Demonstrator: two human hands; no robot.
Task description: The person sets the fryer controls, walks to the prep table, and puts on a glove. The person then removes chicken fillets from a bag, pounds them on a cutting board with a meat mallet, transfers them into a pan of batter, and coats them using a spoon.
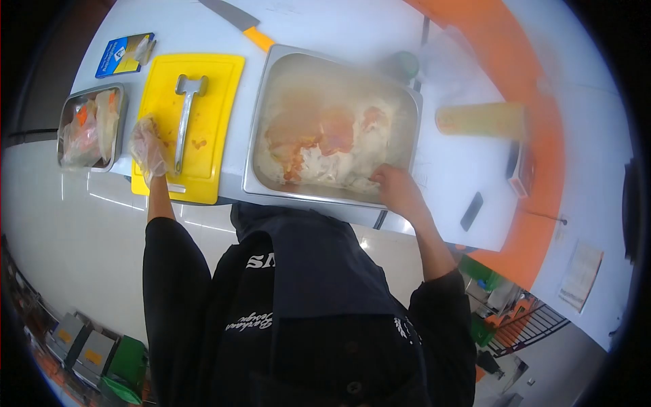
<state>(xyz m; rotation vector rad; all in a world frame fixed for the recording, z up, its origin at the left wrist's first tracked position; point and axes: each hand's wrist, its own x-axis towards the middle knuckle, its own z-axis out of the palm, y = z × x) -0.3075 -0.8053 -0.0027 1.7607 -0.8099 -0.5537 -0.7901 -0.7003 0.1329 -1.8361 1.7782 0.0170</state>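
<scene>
My left hand [149,150], in a loose clear plastic glove, is at the left edge of a yellow cutting board [220,102]. The glove blurs its fingers, so I cannot tell how far they are bent. Just right of it, a metal meat mallet [185,119] lies on the board among small reddish bits. My right hand [397,190] is bare and reaches over the near right rim of a deep metal tray [256,136]. Its fingers are pressed together at the white flour [359,178]; what they pinch is hidden. Reddish, flour-dusted meat pieces [336,129] lie in the tray.
A knife [234,17] with a yellow handle lies behind the tray. At left are a smaller metal tray [122,129] with plastic-wrapped food and a blue-yellow box [119,55]. A yellowish cylinder [478,120] and a dark flat object [472,211] are at right. Haze blurs the far side.
</scene>
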